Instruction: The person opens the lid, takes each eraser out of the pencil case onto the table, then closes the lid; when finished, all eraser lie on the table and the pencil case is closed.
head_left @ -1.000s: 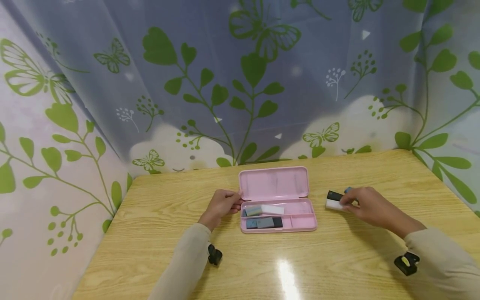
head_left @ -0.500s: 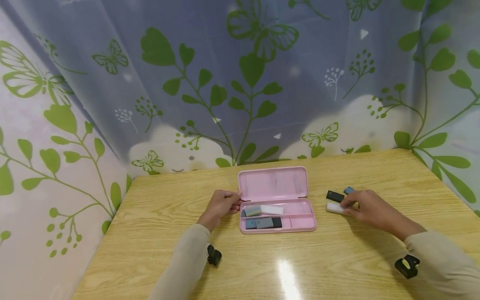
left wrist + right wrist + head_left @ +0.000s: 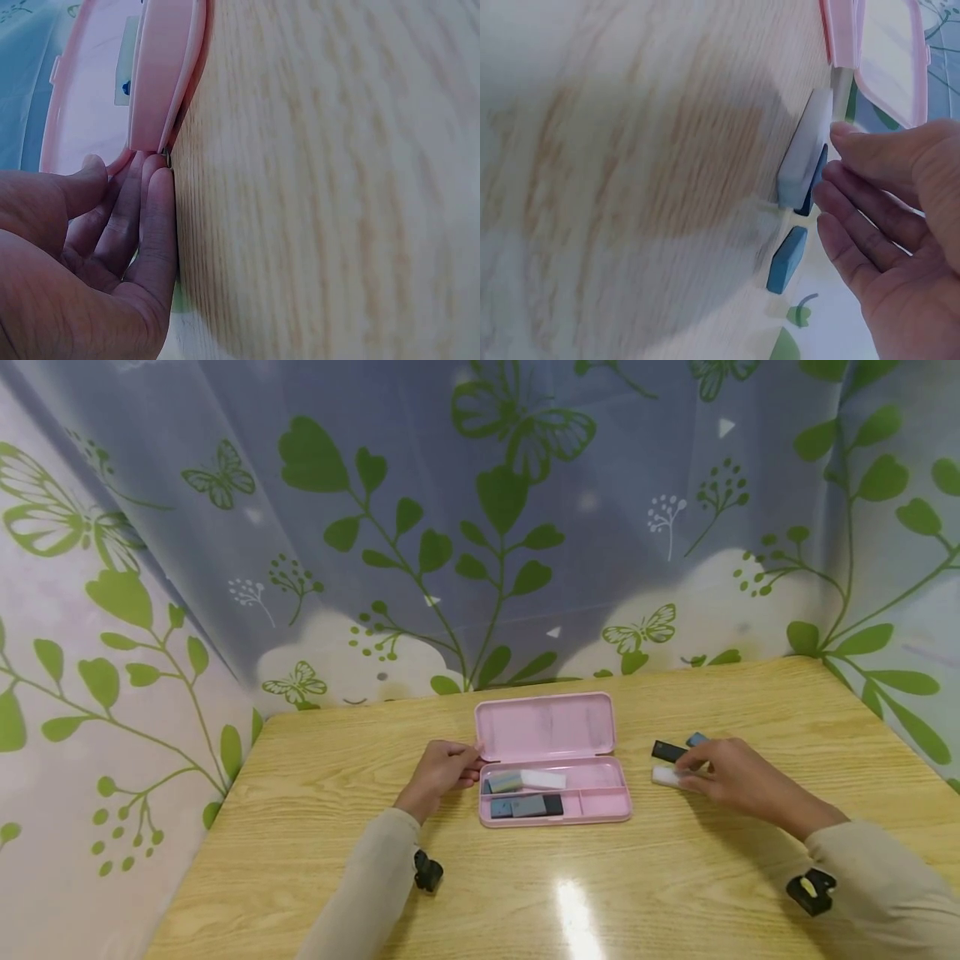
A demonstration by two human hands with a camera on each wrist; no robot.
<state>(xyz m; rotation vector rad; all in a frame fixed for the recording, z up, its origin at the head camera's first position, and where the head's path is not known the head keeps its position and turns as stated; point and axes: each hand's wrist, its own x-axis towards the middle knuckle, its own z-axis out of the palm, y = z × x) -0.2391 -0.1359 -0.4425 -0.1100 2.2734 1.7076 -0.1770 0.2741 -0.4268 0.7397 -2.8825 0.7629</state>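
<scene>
A pink case (image 3: 556, 820) lies with its lid (image 3: 546, 727) raised. My left hand (image 3: 442, 772) pinches the lid's left corner by the hinge; in the left wrist view its thumb and fingers (image 3: 157, 217) lie around that corner. The case holds a grey-blue and black block (image 3: 528, 807) in front, and a striped and white one (image 3: 543, 779) behind. To the right, my right hand (image 3: 731, 772) hovers with relaxed fingers at a white block (image 3: 666, 776) and a black one (image 3: 667, 752); the right wrist view shows its thumb and fingertips parted beside the white block (image 3: 806, 150).
A small blue block (image 3: 696, 739) lies behind my right fingers, and also shows in the right wrist view (image 3: 787, 260). The wooden table (image 3: 337, 735) ends at a curtain (image 3: 420, 568) with green leaves and butterflies. Black devices sit on both wrists.
The white block has come apart from the black one, leaving a small gap between them. My right fingers have spread a little. My left hand has stayed at the case.
</scene>
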